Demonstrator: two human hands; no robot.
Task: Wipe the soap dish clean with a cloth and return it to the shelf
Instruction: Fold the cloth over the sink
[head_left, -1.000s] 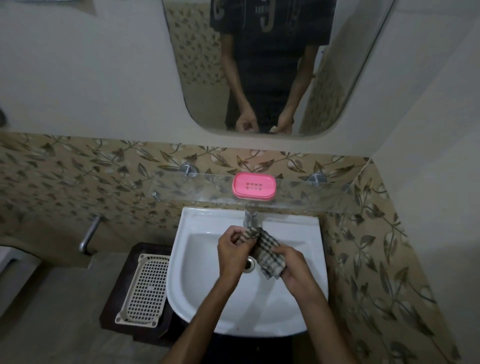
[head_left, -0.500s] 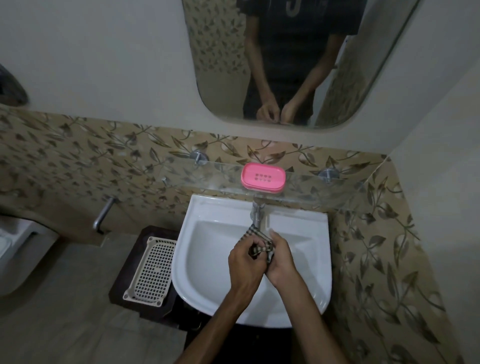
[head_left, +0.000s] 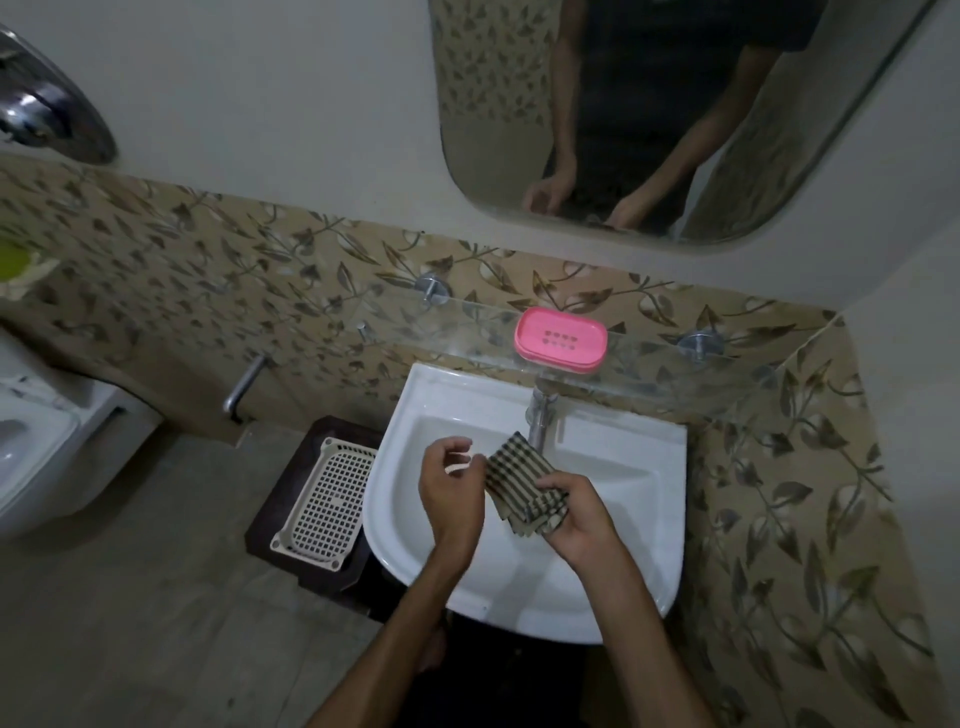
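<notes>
Both hands over the basin, cloth ready, soap dish not yet fetched.

My right hand (head_left: 576, 519) grips the folded checked cloth (head_left: 522, 486), thumb curled over its top, while my left hand (head_left: 451, 493) hangs just beside it with fingers loosely curled and nothing in them (it may brush the cloth's edge, I cannot tell). The pink soap dish (head_left: 560, 339) sits on the glass shelf (head_left: 467, 340), straight ahead and above the tap (head_left: 540, 418), well apart from both hands, its long axis running left to right along the shelf. Since my left hand is free and about as near as the right, I judge it should reach up past the tap for the dish, taking it across its short sides.
</notes>
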